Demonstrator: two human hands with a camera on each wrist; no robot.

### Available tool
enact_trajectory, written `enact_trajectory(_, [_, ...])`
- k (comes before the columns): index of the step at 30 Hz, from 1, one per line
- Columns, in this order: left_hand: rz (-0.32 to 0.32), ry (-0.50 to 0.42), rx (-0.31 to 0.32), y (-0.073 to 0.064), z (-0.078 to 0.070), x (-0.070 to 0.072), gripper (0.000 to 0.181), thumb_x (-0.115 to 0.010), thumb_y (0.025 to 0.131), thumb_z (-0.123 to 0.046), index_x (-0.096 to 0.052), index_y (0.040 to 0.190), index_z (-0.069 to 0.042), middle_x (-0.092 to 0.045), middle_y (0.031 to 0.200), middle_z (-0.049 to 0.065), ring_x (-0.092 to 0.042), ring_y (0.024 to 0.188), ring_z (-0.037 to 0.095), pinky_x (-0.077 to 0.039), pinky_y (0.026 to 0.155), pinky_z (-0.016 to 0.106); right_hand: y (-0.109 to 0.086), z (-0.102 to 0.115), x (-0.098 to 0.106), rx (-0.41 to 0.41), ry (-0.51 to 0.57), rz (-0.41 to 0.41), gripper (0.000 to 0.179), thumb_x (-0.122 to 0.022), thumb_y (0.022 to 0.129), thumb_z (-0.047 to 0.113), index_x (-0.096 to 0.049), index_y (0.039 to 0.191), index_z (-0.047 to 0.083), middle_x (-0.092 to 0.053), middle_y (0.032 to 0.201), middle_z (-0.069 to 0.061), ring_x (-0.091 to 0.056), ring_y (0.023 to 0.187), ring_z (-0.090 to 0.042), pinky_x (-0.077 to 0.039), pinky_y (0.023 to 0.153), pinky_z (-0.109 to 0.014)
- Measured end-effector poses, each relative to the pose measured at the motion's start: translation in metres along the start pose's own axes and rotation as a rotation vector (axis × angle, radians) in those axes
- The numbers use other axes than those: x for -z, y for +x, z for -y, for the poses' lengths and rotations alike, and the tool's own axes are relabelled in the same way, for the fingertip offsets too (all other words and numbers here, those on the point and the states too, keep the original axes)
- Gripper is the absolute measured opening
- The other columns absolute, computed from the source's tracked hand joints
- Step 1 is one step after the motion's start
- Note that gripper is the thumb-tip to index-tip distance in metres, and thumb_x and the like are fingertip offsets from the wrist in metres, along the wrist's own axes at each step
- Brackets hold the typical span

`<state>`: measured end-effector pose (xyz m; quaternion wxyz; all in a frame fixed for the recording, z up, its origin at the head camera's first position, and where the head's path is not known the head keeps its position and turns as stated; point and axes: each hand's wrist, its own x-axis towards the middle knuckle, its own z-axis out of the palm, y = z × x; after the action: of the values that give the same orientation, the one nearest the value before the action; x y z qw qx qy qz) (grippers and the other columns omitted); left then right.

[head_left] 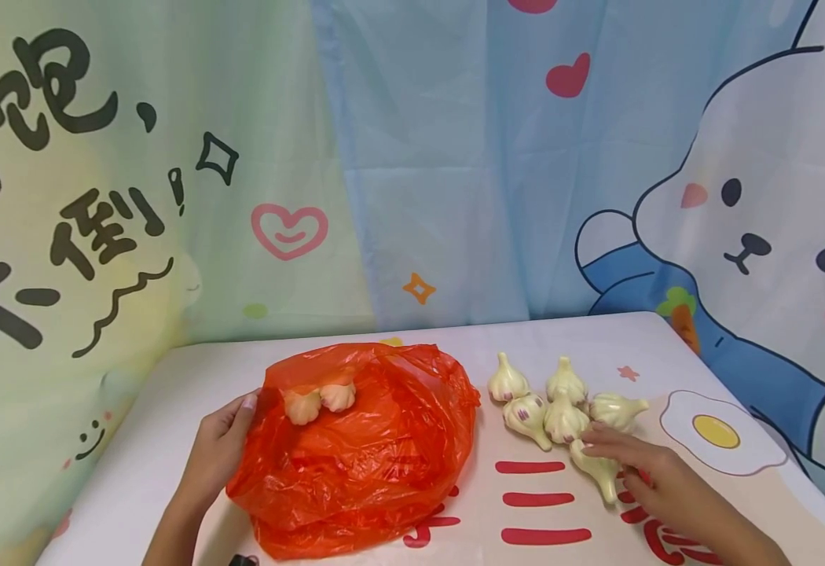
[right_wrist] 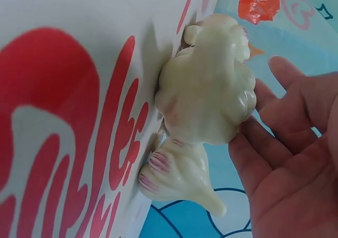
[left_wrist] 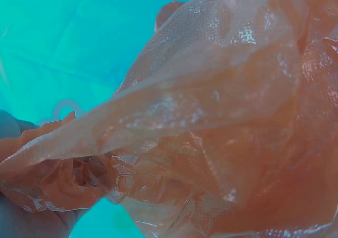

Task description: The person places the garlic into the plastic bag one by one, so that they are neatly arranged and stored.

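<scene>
My left hand [head_left: 218, 448] pinches the left edge of a red-orange plastic bag [head_left: 363, 479], whose mouth is spread wide. Two garlic bulbs [head_left: 302, 407] show at the bag's upper left, tinted by the film. In the left wrist view the crumpled bag [left_wrist: 211, 137] fills most of the picture and covers part of the hand. My right hand [head_left: 656, 468] is over the near end of a cluster of pale garlic bulbs [head_left: 526, 413]. Its loosely extended fingers are right at the nearest bulb [head_left: 599, 472]; the right wrist view shows fingertips against a garlic bulb [right_wrist: 206, 98].
Several garlic bulbs lie close together right of the bag, some with purple streaks. The printed tablecloth [head_left: 547, 554] carries red strokes and a fried-egg picture [head_left: 681, 432]. A patterned curtain [head_left: 427, 157] hangs behind the table. A small black object [head_left: 243, 560] is at the front edge.
</scene>
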<state>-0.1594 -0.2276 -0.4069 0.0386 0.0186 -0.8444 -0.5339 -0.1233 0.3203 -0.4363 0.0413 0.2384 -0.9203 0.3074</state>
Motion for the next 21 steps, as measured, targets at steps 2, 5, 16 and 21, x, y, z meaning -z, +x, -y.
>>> enact_trajectory(2, [0.001, -0.001, -0.002, 0.0, 0.0, 0.0, 0.057, -0.037, 0.105, -0.041, -0.048, 0.141, 0.001, -0.058, 0.13, 0.021, -0.063, 0.103, 0.031, -0.056, 0.08, 0.029, 0.0, 0.002, 0.001, -0.035, 0.002, 0.056, 0.055, -0.071, 0.078, -0.009, -0.066, 0.125, 0.02, -0.057, 0.135, -0.009, -0.029, 0.128, 0.014, -0.049, 0.084, -0.015])
enact_trajectory(5, [0.003, 0.003, -0.002, 0.0, 0.0, 0.0, 0.057, -0.037, 0.105, -0.042, -0.049, 0.141, 0.0, -0.058, 0.13, 0.021, -0.063, 0.104, 0.031, -0.056, 0.081, 0.03, 0.0, 0.006, 0.002, -0.099, 0.055, 0.158, 0.051, -0.071, 0.082, -0.003, -0.065, 0.128, 0.019, -0.049, 0.142, -0.014, -0.032, 0.139, -0.016, -0.055, 0.082, -0.028])
enact_trajectory(16, [-0.004, 0.037, -0.014, -0.001, 0.0, -0.002, 0.056, -0.037, 0.105, -0.04, -0.049, 0.139, 0.002, -0.058, 0.13, 0.021, -0.061, 0.108, 0.032, -0.054, 0.085, 0.029, 0.002, 0.014, -0.003, -0.152, 0.015, 0.186, 0.044, -0.072, 0.081, -0.004, -0.07, 0.12, 0.015, -0.04, 0.144, -0.018, -0.032, 0.13, -0.047, -0.057, 0.077, -0.038])
enact_trajectory(21, [-0.011, 0.041, -0.01, -0.001, -0.001, 0.0, 0.056, -0.037, 0.105, -0.04, -0.05, 0.139, 0.002, -0.059, 0.129, 0.02, -0.062, 0.105, 0.03, -0.054, 0.083, 0.028, 0.003, 0.014, -0.005, -0.168, -0.077, 0.154, 0.046, -0.076, 0.079, -0.002, -0.07, 0.121, 0.016, -0.04, 0.145, -0.017, -0.034, 0.131, -0.044, -0.056, 0.08, -0.039])
